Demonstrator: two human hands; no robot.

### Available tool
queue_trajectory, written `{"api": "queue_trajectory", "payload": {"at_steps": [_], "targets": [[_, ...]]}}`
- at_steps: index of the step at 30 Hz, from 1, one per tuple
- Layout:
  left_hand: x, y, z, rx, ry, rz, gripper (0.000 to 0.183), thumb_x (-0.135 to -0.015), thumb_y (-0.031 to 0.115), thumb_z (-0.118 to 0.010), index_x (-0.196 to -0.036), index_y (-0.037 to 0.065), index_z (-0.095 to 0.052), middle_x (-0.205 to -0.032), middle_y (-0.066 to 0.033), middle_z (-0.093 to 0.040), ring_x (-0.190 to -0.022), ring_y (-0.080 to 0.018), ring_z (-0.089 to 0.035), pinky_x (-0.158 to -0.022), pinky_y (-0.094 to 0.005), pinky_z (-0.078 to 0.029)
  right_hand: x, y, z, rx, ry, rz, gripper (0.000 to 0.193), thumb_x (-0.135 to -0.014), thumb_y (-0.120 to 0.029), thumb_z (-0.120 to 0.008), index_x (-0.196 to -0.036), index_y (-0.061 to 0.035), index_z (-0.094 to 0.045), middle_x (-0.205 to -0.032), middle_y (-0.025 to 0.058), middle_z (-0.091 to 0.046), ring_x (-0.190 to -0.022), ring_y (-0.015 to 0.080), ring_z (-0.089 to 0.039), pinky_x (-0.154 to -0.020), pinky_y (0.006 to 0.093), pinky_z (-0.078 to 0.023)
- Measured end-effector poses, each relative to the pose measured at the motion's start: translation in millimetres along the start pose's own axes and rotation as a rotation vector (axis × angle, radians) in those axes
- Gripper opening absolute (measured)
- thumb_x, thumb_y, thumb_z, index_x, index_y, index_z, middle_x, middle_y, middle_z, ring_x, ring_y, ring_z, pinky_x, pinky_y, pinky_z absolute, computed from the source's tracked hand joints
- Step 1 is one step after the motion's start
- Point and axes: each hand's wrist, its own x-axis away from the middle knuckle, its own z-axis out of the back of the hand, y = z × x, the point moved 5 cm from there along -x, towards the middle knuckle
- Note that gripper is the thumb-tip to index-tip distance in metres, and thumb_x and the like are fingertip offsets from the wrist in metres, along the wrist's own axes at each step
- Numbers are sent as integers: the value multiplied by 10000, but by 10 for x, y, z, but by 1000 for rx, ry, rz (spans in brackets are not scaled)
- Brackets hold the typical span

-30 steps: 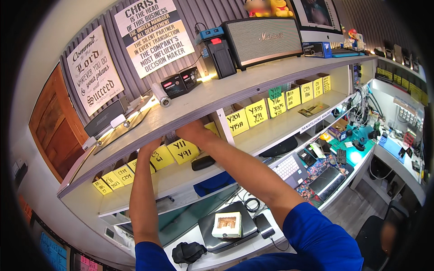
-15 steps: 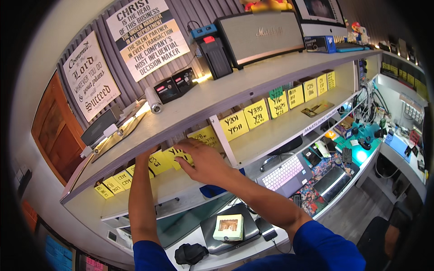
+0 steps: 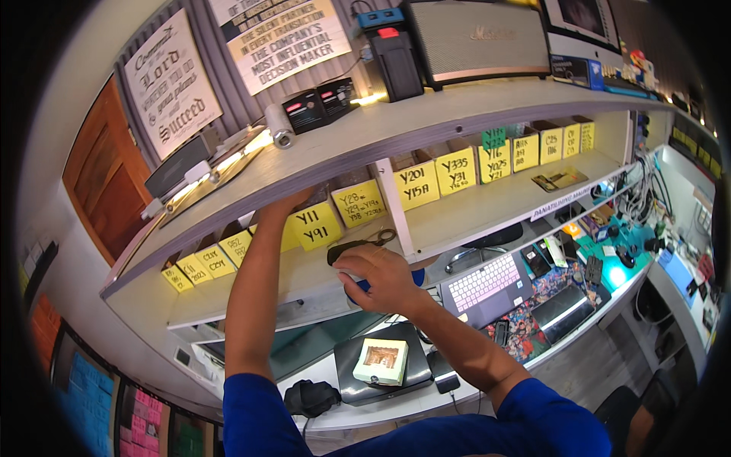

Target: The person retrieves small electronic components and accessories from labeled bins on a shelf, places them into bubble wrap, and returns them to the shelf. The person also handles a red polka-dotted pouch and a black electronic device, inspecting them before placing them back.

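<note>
My left hand [image 3: 293, 202] reaches under the upper board, into the row behind the yellow-fronted boxes; its fingers are hidden. Close by is a tilted yellow-fronted box [image 3: 315, 226] with handwritten marks, and right of it another yellow-fronted box [image 3: 359, 204]. My right hand [image 3: 378, 276] is at the shelf's front edge, fingers bent and thumb apart, with nothing seen in its grip. Just beyond its fingers is a dark item [image 3: 344, 250] with a ring-shaped loop [image 3: 387, 236]; its kind is unclear, and whether the hand touches it cannot be told.
An upright divider [image 3: 394, 206] splits the shelf; more yellow-fronted boxes [image 3: 455, 170] stand right of it. A speaker [image 3: 480, 42] sits on the upper board [image 3: 320, 141]. Below are a laptop [image 3: 487, 292], a small pale box [image 3: 381, 362] and a black cloth-like item [image 3: 311, 397].
My right hand has moved right and down, away from the tilted box, whose front now shows fully. The dark item with the loop has come into sight. My left hand stays behind the boxes.
</note>
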Motion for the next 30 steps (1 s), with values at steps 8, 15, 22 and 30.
{"api": "queue_trajectory", "payload": {"at_steps": [8,15,22,30], "targets": [[-277,98,-556,34,-93,-47,469,-906,366,-675,-1293,106,-624,-1315,-165,-627,-1251,-351,-555,-1068,-437,-425,-28,-6,14,-38,-32,-36,162,-846,-164,-726,-986,-85,-712,-980,93,-702,-880,272,-690,-762,363,-558],[-371,381,-638,23,-64,19,483,-920,382,-663,-1322,120,-605,-1337,-169,-608,-1278,-354,-533,-1091,-448,-412,-56,-19,-22,-114,-45,-127,140,-860,-174,-716,-965,-83,-705,-914,90,-689,-744,264,-685,-667,362,-542],[-609,408,-863,-116,171,-33,416,-947,333,-605,-1293,102,-604,-1346,-183,-591,-1254,-386,-532,-1087,-470,-414,-76,-6,24,-120,-65,-156,106,-860,-143,-713,-945,-81,-697,-885,88,-682,-722,254,-682,-636,349,-536],[-641,44,-731,-103,205,-3,376,-959,317,-585,-1257,91,-621,-1307,-192,-610,-1224,-393,-547,-1077,-471,-419,-32,50,12,-137,-107,-187,107,-875,-160,-705,-949,-84,-695,-867,80,-672,-704,232,-676,-627,341,-531]]}}
